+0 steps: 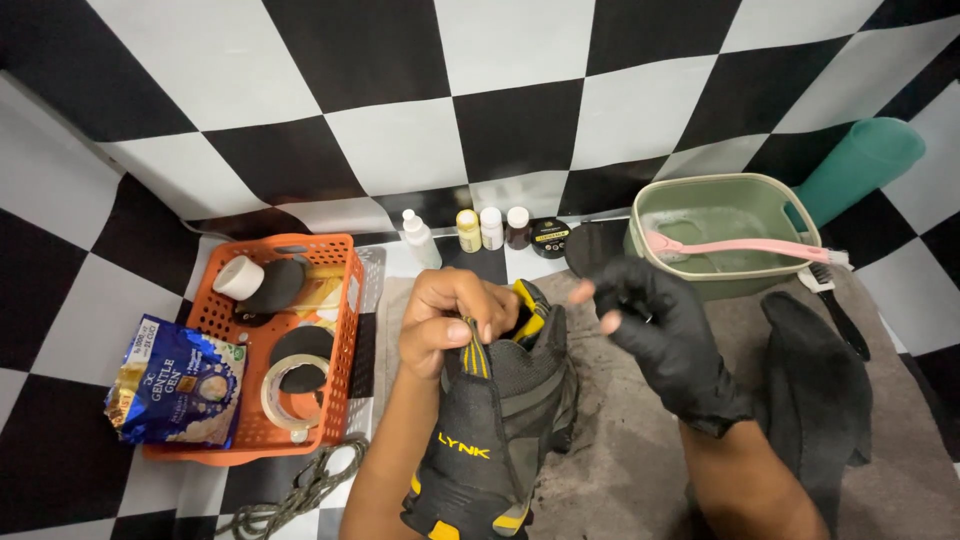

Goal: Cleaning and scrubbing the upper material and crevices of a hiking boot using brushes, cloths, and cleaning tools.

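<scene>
A grey and black shoe with yellow trim (500,420) stands toe-down on a grey mat (640,450). My bare left hand (445,320) pinches the shoe's tongue loop at its opening. My right hand (655,335) wears a black glove with torn fingertips and hovers just right of the shoe opening, fingers curled, holding nothing that I can see. A black cloth or insole (815,390) lies on the mat to the right.
An orange basket (345,330) at left holds tape rolls and dark pads. A blue pouch (180,385) lies beside it. Small bottles (470,230) and a round tin line the wall. A green tub (735,195) holds soapy water and a pink brush (740,247). A cord (300,490) lies near the front.
</scene>
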